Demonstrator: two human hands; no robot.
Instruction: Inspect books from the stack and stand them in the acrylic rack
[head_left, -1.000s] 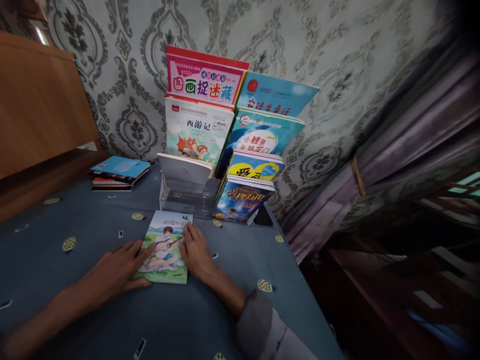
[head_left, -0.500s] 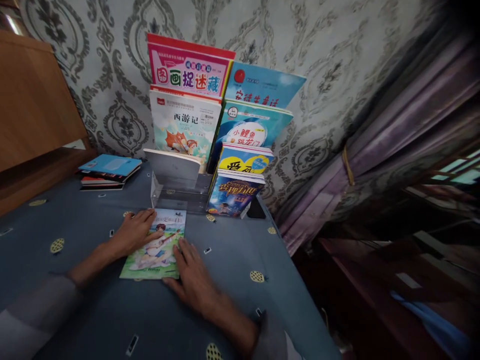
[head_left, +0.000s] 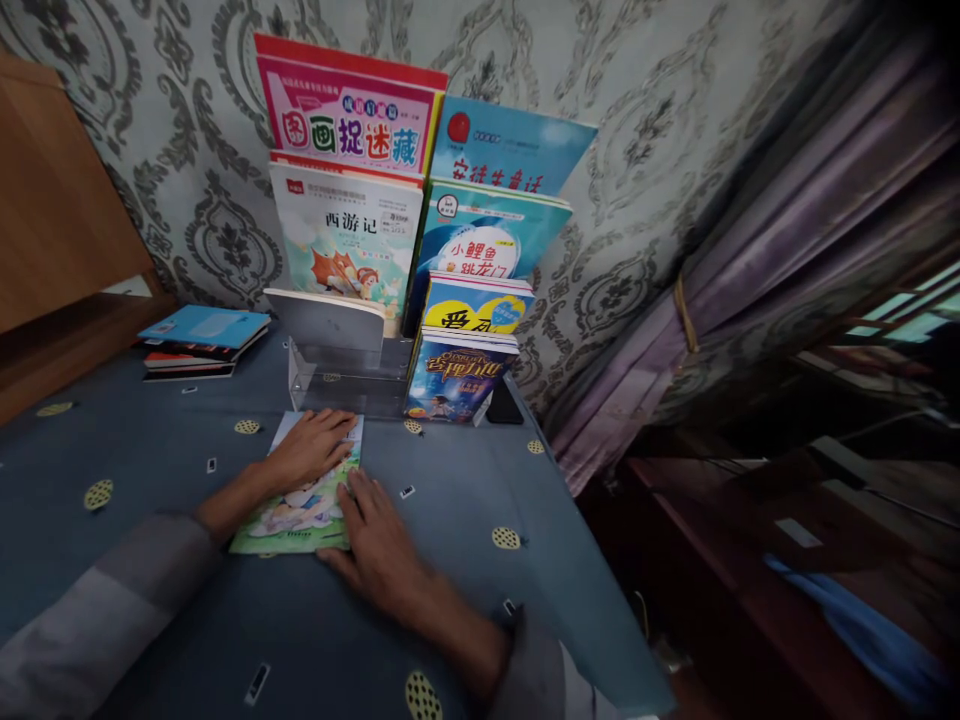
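Observation:
A thin picture-covered book with a green lower edge lies flat on the blue tablecloth. My left hand rests flat across its upper part with the fingers stretched out, hiding most of the title and drawing. Along the book's right edge lies my right hand, fingers extended and touching the cover. Just behind the book stands a clear acrylic book rack, holding upright books in two columns, among them a white book and a dark blue book.
At the back left is a small stack of books with a blue one on top, near a wooden cabinet. A black phone-like object lies right of the rack. A purple curtain hangs beyond the table's right edge.
My left hand has slid right and over the book's upper part, covering more of the cover. My right hand stays at the right edge. The camera view has shifted slightly.

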